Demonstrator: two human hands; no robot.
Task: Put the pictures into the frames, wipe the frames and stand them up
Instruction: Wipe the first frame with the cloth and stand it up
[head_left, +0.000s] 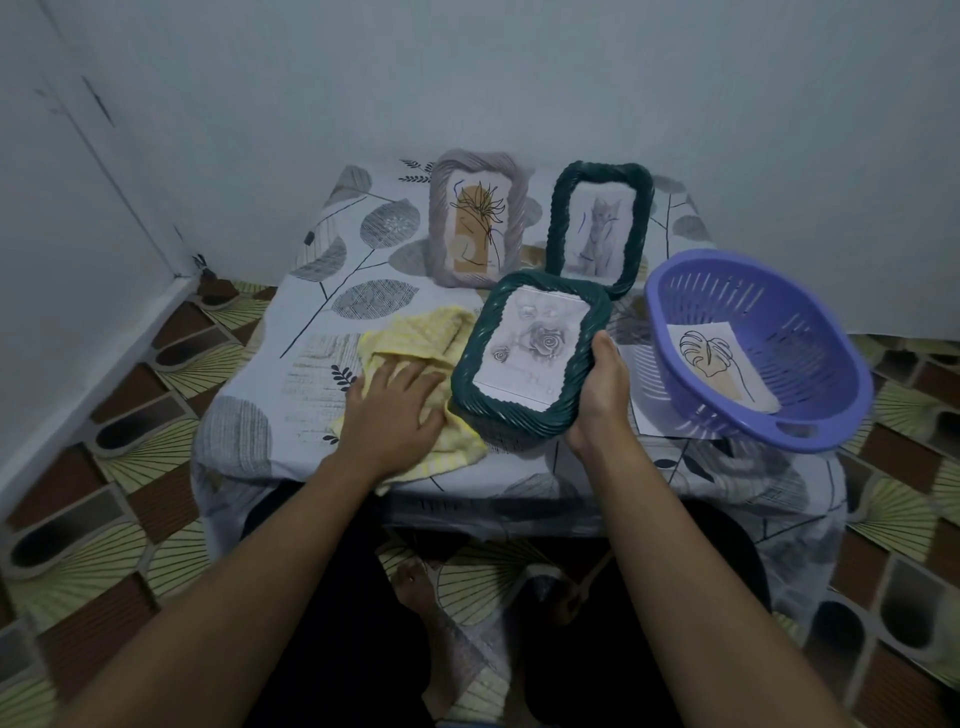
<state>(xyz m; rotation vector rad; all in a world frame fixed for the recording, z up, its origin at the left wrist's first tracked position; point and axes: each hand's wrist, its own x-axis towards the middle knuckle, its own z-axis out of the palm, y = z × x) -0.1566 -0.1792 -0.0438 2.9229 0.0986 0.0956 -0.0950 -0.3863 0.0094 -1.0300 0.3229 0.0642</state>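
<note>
Purple strainer basket sits on the table just right of the right grip, and it holds a single item: a line-drawn leaf picture lying in its bottom. A white sheet pokes out from under the basket, right beside that grip. The right grip is clamped on the rose frame, thumb over the frame's right edge, the fingers hidden underneath. The frame is dark green and twisted, with the rose picture inside, facing up. Just left of it, the left grip lies flat with straight fingers, pressing on the yellow cloth, which runs up against the frame. Beyond both grips, the grey frame and the cat frame stand upright side by side, pictures in.
</note>
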